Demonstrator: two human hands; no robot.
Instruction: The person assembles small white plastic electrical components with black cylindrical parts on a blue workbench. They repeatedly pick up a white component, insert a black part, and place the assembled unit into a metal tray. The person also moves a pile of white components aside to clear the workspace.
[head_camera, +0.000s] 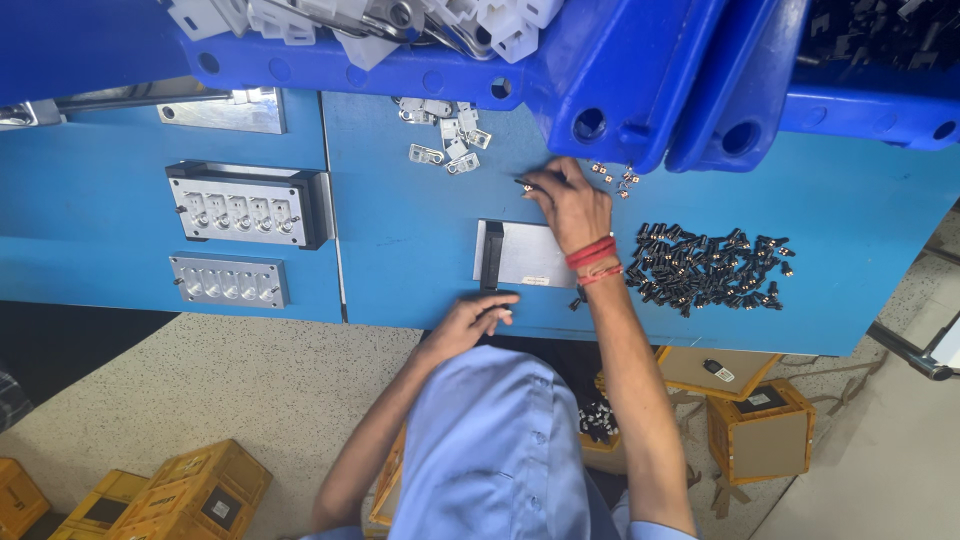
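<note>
1. My right hand (572, 205) pinches a small dark part (524, 183) beyond the metal plate (525, 255).
2. My left hand (468, 322) rests curled on the table edge (400, 318), just below that plate.
3. Black parts (705, 265) lie right of my wrist.

Your right hand (572, 205) has bare blue desk (400, 240) to its left, running open across to the seam, with only the small metal plates (445, 135) scattered above and the grey block (520, 255) just below your wrist. To its right the black screws (705, 265) lie in a wide heap that blocks any low sweep, and the blue bins (620, 70) overhang the far edge, so little room remains above your fingers. Your left hand (470, 320) sits at the near desk edge; further left, two metal jigs (245, 205) take up that panel.
</note>
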